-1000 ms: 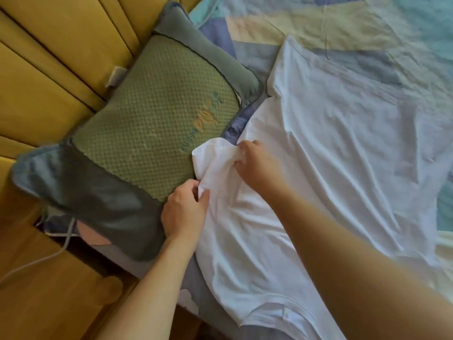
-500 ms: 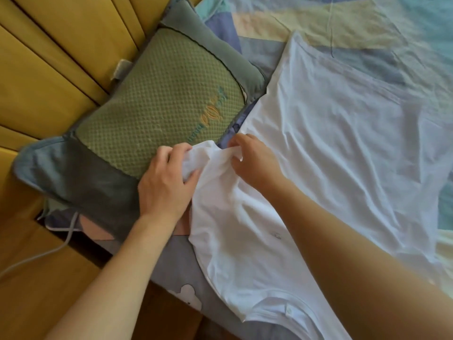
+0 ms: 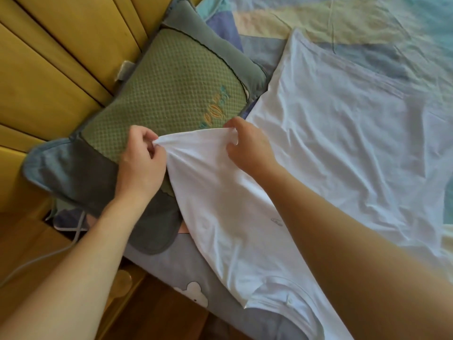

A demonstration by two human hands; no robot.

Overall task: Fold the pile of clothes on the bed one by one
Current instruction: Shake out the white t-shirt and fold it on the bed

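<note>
- A white, thin cotton T-shirt [image 3: 331,148] lies spread over the bed [image 3: 367,25], which is covered by a patchwork sheet in pale blue, cream and lilac; the shirt's collar, with a small button, lies at the near edge of the bed.
- The left hand [image 3: 139,158] pinches one corner of the shirt's sleeve between thumb and fingertips — its fingers are curled tight on the cloth.
- The right hand [image 3: 247,146] grips the other end of the same sleeve edge, fingers curled over the fabric, so the edge is drawn taut between the two hands.
- The stretched sleeve hangs lifted over the green, dimple-textured pillow with grey-blue ends [image 3: 157,99], just above its embroidered lettering.
- The pillow rests at the left side of the bed, against the yellow wooden panels of the headboard [image 3: 49,69].
- A grey cable [image 3: 36,261] runs out from under the pillow's near end, across the wooden surface below.
- A white bear print [image 3: 193,293] shows on the grey-blue sheet at the near edge of the bed, just left of the shirt's collar.
</note>
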